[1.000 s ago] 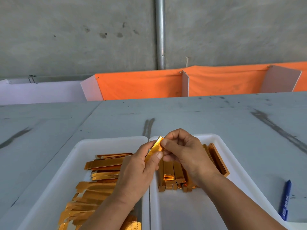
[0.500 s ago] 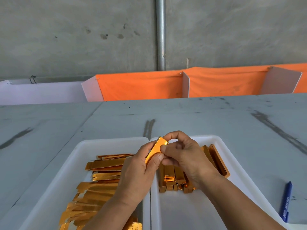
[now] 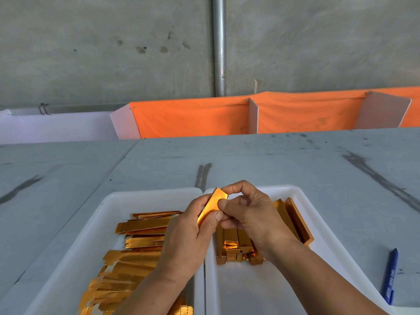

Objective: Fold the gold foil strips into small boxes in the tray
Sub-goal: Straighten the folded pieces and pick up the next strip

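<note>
Strip: one gold strip (image 3: 211, 204) is held up between both hands, above the place where the two trays meet. It is tilted, with its far end higher.
Left hand: the left hand (image 3: 188, 233) is curled round the lower part of the strip, and the thumb is pressed on its shiny face.
Right hand: the right hand (image 3: 250, 214) is curled too — the upper end of the strip is pinched between its thumb and forefinger.
Left tray: in the left tray (image 3: 136, 194) a pile of flat strips (image 3: 141, 226) is laid, not yet folded.
Right tray: in the right tray (image 3: 295, 189) the finished boxes (image 3: 236, 244) are gathered toward its far end, partly hidden under the right hand.
Step in hand: it is judged that the upper end of the strip is being folded shut. Whether a flap is already tucked in cannot be told.
How it is done well: the body should be held firmly by the left hand but not squeezed, so that the walls are not crushed. The foil looks thin and is expected to dent easily, so pressure should be given with the fingertips only, straight along the edge.
Progress: many flat strips are left and fewer boxes are made — the task is judged far from finished.
Pen: a blue pen (image 3: 389, 276) lies on the table (image 3: 272, 164), just beside the right tray.
</note>
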